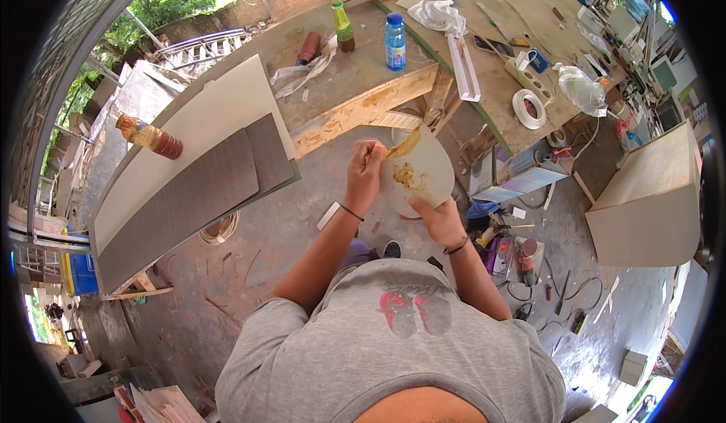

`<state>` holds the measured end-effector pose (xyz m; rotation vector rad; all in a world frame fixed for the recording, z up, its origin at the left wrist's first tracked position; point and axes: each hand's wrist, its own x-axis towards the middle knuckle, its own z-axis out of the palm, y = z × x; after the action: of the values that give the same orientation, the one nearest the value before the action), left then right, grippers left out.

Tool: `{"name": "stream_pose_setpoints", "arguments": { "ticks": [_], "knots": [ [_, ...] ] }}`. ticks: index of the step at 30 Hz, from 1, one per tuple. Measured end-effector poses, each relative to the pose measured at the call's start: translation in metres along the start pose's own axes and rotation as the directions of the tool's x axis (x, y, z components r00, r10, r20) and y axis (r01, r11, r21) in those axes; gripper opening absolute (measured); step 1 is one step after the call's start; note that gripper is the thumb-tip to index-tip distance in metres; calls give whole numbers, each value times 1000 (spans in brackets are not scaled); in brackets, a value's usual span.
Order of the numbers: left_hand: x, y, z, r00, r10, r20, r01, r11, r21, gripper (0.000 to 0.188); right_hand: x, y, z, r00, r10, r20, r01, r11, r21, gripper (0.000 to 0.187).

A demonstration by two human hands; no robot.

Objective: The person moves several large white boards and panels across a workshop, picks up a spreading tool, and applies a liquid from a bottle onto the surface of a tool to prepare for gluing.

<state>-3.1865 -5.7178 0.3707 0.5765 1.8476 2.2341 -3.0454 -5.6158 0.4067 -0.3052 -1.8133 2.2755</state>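
In front of my body, my right hand (439, 223) grips a pale, rounded flat panel (439, 167) by its near edge, thumb on top and fingers underneath. Patches of amber-brown sticky stuff lie on the panel's face. Closed in a pinch, my left hand (366, 173) is at the panel's left edge. From its fingers a thin amber-stained strip (405, 144) reaches over the upper part of the panel; its exact kind cannot be made out. To the left, a bottle of reddish-brown stuff with a smeared neck (155, 139) lies on a pale sheet (219, 113).
A dark sheet (181, 204) overlaps the pale one. The workbench (333, 83) ahead carries a blue-capped water bottle (395, 42), a green bottle (342, 27), a tape roll (528, 109) and a power strip (527, 79). A cabinet box (646, 204) stands right; tools and cords litter the floor.
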Motion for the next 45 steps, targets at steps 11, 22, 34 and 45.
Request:
{"name": "stream_pose_setpoints", "arguments": {
  "ticks": [11,22,34,45],
  "knots": [
    [11,54,-21,837,-248,489,217,969,119,24,0,-6,-26,969,210,128,-241,916,320,41],
    [3,39,-20,937,-191,292,206,978,-21,11,0,-12,-8,969,202,145,-235,936,264,36],
    [-9,2,-17,994,-101,-41,86,958,-272,13,1,8,10,964,164,209,-190,976,109,35],
    [-11,46,-16,928,-106,358,121,993,-19,24,1,-11,-10,938,296,183,-335,910,244,40]
  ]
}}
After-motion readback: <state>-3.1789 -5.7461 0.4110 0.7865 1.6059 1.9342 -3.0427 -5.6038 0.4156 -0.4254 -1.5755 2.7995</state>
